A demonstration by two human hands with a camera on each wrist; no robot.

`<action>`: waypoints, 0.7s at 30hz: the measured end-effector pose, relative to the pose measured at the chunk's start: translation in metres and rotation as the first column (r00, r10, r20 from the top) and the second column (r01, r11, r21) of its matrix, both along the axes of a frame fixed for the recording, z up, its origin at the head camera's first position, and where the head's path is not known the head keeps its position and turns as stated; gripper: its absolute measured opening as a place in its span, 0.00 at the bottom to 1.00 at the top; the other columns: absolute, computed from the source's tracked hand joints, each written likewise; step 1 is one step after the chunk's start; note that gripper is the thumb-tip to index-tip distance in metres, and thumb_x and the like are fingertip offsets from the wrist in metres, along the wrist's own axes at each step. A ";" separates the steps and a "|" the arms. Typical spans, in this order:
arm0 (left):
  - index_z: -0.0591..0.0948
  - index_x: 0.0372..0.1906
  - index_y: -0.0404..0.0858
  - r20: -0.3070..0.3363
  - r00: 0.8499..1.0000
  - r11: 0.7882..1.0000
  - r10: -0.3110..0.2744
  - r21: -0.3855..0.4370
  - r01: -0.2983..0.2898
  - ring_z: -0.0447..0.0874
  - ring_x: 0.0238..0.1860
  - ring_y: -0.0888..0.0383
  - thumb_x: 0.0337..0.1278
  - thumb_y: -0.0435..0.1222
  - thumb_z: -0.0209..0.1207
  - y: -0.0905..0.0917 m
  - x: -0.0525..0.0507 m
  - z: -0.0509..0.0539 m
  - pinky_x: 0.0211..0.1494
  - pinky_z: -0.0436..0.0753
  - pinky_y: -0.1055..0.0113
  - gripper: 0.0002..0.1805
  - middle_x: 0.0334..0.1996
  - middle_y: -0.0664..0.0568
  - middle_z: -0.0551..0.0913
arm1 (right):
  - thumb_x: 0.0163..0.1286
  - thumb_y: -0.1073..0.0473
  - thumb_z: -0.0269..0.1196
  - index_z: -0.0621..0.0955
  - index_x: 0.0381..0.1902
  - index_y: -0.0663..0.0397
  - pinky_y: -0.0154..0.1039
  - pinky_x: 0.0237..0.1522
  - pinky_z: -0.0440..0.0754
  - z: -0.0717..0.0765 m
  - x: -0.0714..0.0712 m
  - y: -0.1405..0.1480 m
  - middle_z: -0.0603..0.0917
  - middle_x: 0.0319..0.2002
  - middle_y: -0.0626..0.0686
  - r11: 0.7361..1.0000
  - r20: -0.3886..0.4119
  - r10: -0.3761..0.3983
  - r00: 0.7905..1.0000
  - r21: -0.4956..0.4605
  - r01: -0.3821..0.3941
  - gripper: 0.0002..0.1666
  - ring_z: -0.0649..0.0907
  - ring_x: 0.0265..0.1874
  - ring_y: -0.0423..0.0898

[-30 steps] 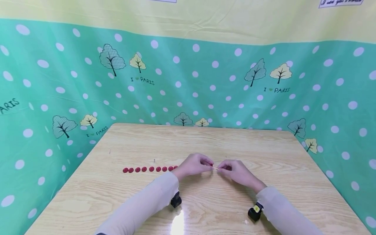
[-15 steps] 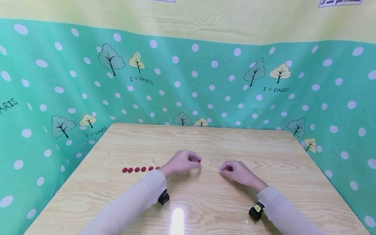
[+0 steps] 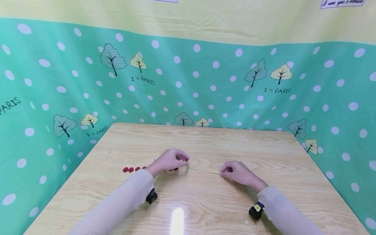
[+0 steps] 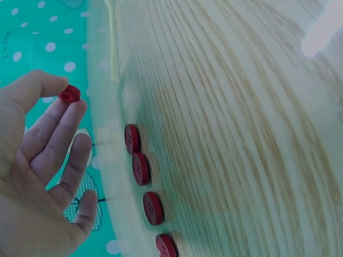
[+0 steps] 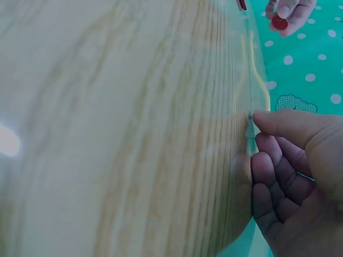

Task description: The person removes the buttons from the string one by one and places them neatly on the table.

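Observation:
My left hand (image 3: pixel 171 159) pinches a red button (image 4: pixel 70 94) between thumb and fingertips, raised above the table. The other fingers of that hand are spread and loosely bent. My right hand (image 3: pixel 238 172) pinches one end of a thin pale-yellow string (image 3: pixel 202 170) near the tabletop. The string runs slack toward the left hand; in the right wrist view its far end looks apart from the held button (image 5: pixel 279 22). A row of red buttons (image 4: pixel 140 168) lies flat on the table under the left arm, which hides some of them in the head view.
The light wood-grain table (image 3: pixel 205 202) reaches back to a green, dotted cloth (image 3: pixel 194 75) that hangs behind and at both sides. A small dark speck (image 3: pixel 154 160) lies beyond the button row. Bright glare (image 3: pixel 177 220) shows near the front.
My left hand has moved left with the button, away from the right hand. The string was stretched straight between both hands half a second ago and is slack now. The right hand barely moved.

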State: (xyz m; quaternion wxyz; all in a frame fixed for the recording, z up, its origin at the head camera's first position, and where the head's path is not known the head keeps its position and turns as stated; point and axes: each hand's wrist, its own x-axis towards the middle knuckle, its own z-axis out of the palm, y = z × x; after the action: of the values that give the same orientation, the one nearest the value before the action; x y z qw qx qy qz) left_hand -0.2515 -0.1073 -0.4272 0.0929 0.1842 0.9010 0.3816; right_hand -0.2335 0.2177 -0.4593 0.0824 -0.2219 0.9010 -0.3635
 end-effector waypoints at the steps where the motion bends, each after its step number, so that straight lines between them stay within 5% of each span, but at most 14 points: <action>1: 0.88 0.48 0.42 -0.001 1.000 1.000 0.000 -0.002 0.000 0.82 0.41 0.61 0.61 0.39 0.67 -0.001 0.000 0.000 0.50 0.79 0.59 0.12 0.38 0.60 0.87 | 0.69 0.57 0.68 0.85 0.35 0.50 0.33 0.27 0.75 0.000 0.000 0.000 0.81 0.27 0.44 1.000 0.000 0.000 1.000 0.000 0.000 0.03 0.76 0.25 0.41; 9: 0.88 0.47 0.43 -0.001 1.000 0.999 -0.013 -0.036 0.013 0.82 0.34 0.61 0.59 0.38 0.68 -0.007 -0.001 -0.002 0.35 0.82 0.63 0.11 0.36 0.61 0.86 | 0.68 0.58 0.68 0.85 0.35 0.49 0.34 0.28 0.75 0.000 0.000 0.000 0.81 0.27 0.43 1.000 -0.009 -0.002 1.000 0.013 0.002 0.02 0.76 0.26 0.41; 15: 0.89 0.42 0.50 -0.153 0.986 0.970 -0.073 -0.241 0.035 0.82 0.39 0.64 0.56 0.42 0.70 -0.009 -0.001 -0.007 0.54 0.70 0.53 0.08 0.35 0.67 0.87 | 0.67 0.58 0.69 0.85 0.35 0.50 0.34 0.27 0.74 0.000 0.000 0.000 0.80 0.27 0.43 1.000 -0.001 -0.004 1.000 0.020 0.004 0.03 0.76 0.25 0.41; 21: 0.90 0.38 0.53 -0.195 0.975 0.943 -0.110 -0.329 0.040 0.81 0.41 0.64 0.55 0.44 0.71 -0.008 -0.001 -0.012 0.49 0.64 0.55 0.06 0.36 0.68 0.87 | 0.67 0.58 0.69 0.85 0.35 0.50 0.34 0.26 0.74 0.001 -0.001 0.000 0.80 0.27 0.44 1.000 0.005 -0.001 1.000 0.027 0.001 0.03 0.76 0.25 0.41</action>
State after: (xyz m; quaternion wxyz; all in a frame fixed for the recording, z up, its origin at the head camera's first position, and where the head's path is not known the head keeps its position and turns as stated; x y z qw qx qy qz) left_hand -0.2527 -0.1155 -0.4389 0.0404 0.2402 0.9483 0.2033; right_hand -0.2342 0.2174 -0.4586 0.0875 -0.2196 0.9057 -0.3519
